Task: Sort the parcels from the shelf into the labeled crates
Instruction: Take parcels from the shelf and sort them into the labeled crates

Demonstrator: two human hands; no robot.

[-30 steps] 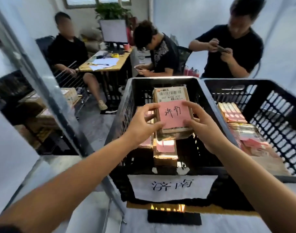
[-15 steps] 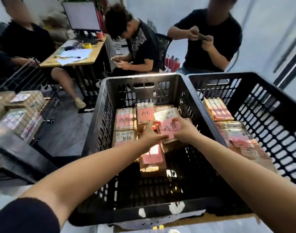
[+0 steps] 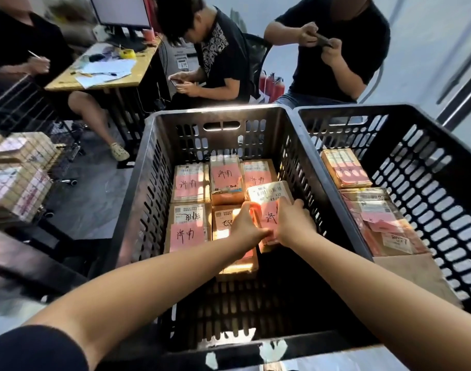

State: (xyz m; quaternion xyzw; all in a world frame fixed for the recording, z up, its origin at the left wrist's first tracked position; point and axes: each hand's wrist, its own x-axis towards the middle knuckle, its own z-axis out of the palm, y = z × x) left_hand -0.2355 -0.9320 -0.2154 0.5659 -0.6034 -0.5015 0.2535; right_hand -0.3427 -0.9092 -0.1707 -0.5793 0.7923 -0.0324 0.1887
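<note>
now both hands, left hand point(image 3: 246, 226) and right hand point(image 3: 293, 223), grip parcel point(image 3: 270, 202) inside crate point(image 3: 154, 167).

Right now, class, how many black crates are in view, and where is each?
2. The central crate is straight ahead; the right crate stands directly to its right. Others may be hidden.

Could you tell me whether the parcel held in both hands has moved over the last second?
Yes. Judged against the crate rim, the parcel has gone down, from rim height to the parcels lying inside.
</note>
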